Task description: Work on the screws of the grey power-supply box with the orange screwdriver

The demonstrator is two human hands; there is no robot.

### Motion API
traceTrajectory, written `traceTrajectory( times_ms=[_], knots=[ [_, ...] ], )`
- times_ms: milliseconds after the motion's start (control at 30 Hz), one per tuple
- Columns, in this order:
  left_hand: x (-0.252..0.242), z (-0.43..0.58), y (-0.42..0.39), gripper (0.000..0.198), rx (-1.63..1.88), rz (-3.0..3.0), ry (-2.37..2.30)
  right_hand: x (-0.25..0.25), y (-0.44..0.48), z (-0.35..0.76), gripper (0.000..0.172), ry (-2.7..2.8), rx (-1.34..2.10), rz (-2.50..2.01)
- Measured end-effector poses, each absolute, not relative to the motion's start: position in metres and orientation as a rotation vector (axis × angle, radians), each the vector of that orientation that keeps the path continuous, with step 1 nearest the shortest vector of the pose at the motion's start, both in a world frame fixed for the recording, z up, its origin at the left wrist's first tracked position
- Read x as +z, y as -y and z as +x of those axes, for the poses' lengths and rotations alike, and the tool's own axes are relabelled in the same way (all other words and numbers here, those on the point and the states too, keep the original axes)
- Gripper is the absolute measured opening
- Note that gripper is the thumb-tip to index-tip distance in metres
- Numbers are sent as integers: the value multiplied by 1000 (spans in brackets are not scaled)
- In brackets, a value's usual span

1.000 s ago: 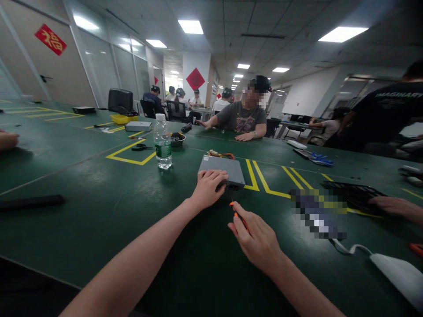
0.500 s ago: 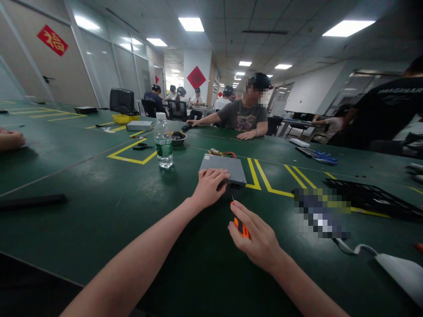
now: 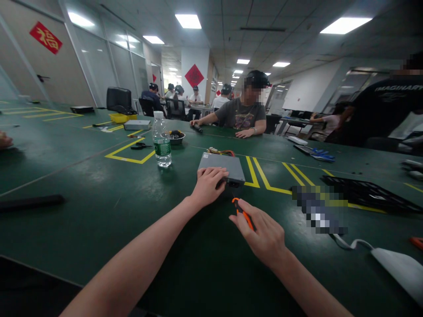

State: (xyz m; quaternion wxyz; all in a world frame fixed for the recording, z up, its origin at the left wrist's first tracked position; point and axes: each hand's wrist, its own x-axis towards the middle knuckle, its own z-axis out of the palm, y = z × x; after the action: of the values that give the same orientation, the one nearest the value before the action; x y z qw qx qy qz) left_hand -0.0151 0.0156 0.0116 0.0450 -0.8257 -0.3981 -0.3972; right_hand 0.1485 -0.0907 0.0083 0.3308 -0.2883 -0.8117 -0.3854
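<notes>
A grey computer power supply (image 3: 228,165) lies flat on the green table, its bundle of coloured wires (image 3: 220,152) at the far side. Across its near left part rests my left hand (image 3: 210,182), fingers over the top and thumb at the near side, gripping it. My right hand (image 3: 262,229) is closed around the orange and black handle of a screwdriver (image 3: 243,214). Its thin shaft points toward the near face of the power supply, beside the socket; whether the tip touches is too small to tell.
A water bottle (image 3: 161,141) stands left of the power supply, with a metal bowl (image 3: 176,138) behind it. To the right lie a black perforated panel (image 3: 370,193), blue-handled pliers (image 3: 320,155) and a white cable. A co-worker (image 3: 244,110) sits opposite, one hand on a black tool (image 3: 197,128).
My right hand has shifted slightly right and turned, so the screwdriver handle shows at another angle between the fingers. My left hand stays on the power supply. The co-worker's black tool has tilted.
</notes>
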Motion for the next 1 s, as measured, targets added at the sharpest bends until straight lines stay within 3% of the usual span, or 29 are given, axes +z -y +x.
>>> traceTrajectory(
  times_ms=[167, 833, 1000],
  knots=[
    [12, -16, -16, 25, -1195, -2530, 1225, 4, 90, 148, 20, 2207, -876, -804],
    [12, -13, -15, 25, -1187, -2524, 1258, 6, 94, 138, 20, 2092, -1040, -809],
    [11, -13, -15, 24, -1196, -2509, 1262, 9, 92, 140, 20, 1974, -923, -855]
  ],
)
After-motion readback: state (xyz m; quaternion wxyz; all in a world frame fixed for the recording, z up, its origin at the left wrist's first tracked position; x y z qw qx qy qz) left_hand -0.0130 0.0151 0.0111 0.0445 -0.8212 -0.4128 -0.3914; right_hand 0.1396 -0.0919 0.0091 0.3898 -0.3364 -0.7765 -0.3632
